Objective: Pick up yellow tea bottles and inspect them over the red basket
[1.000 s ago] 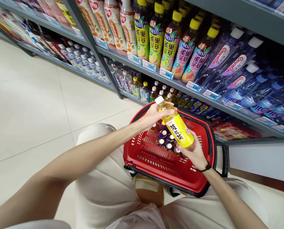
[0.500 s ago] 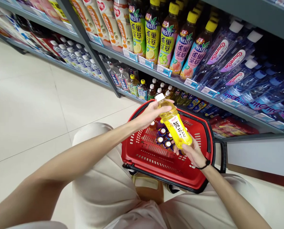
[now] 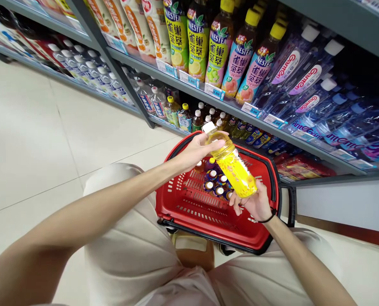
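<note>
A bottle of yellow drink (image 3: 236,170) with a white cap and a yellow label is held tilted above a red shopping basket (image 3: 170,206), cap toward the shelf. My left hand (image 3: 194,149) is closed around its upper part, just below the neck. At its base, my right hand (image 3: 257,205) supports the bottle with palm and curled fingers; a black band circles that wrist. Beneath the bottle, several small dark bottles with white caps (image 3: 209,185) stand in the basket, partly hidden by it.
A drinks shelf (image 3: 189,79) runs across the back, with Nestea bottles (image 3: 196,46) and clear water bottles (image 3: 307,80) above lower rows of bottles. The basket's black handle (image 3: 291,206) juts out at right. Pale tiled floor (image 3: 26,127) lies left, my knees either side.
The bottle has been turned about its long axis, so its large dark lettering now faces away toward the right. My right-hand fingers have shifted at the base. The whole view has moved slightly.
</note>
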A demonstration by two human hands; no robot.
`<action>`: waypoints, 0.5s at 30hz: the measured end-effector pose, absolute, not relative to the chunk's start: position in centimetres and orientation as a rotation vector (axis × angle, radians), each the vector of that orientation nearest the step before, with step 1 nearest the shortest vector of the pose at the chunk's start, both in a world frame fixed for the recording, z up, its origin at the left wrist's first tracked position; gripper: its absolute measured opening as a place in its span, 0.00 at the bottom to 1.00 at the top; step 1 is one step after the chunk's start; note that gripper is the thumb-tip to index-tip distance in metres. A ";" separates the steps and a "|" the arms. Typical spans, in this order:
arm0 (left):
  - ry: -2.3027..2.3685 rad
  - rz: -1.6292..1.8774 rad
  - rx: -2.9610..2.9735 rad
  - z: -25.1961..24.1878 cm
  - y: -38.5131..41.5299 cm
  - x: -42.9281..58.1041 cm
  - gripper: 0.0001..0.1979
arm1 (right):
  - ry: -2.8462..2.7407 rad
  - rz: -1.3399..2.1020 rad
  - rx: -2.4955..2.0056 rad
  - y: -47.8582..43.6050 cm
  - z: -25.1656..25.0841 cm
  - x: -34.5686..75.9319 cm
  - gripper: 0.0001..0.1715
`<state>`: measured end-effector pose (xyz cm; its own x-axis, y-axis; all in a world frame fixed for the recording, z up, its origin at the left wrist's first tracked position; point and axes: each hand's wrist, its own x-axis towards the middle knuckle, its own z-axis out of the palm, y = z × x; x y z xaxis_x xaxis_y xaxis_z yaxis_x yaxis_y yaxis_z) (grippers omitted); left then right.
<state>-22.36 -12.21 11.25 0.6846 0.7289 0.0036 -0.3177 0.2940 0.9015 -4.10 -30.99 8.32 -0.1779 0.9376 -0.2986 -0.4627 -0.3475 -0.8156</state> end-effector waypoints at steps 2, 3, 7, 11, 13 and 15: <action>0.477 0.730 1.054 11.0 -12.2 -22.2 0.30 | -0.694 1.755 -0.996 -31.0 8.5 -3.9 0.45; 0.487 0.728 1.050 11.0 -12.3 -22.2 0.31 | -0.685 1.772 -0.995 -30.9 8.6 -3.9 0.47; 0.513 0.721 1.071 10.8 -12.4 -22.1 0.31 | -0.630 1.808 -1.013 -30.9 8.8 -3.6 0.50; 0.558 0.726 1.115 10.8 -12.4 -22.1 0.31 | -0.602 1.810 -1.061 -30.9 8.8 -3.6 0.51; 0.566 0.734 1.111 10.8 -12.4 -22.1 0.31 | -0.591 1.807 -1.058 -30.9 8.8 -3.6 0.51; 0.562 0.735 1.105 10.7 -12.3 -22.1 0.30 | -0.579 1.814 -1.026 -30.9 8.9 -3.7 0.50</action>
<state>-22.07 -12.28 10.66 0.6413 0.7659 -0.0460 -0.2454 0.2615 0.9335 -3.70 -30.86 8.92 -0.2078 0.8937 -0.3976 -0.4982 -0.4465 -0.7433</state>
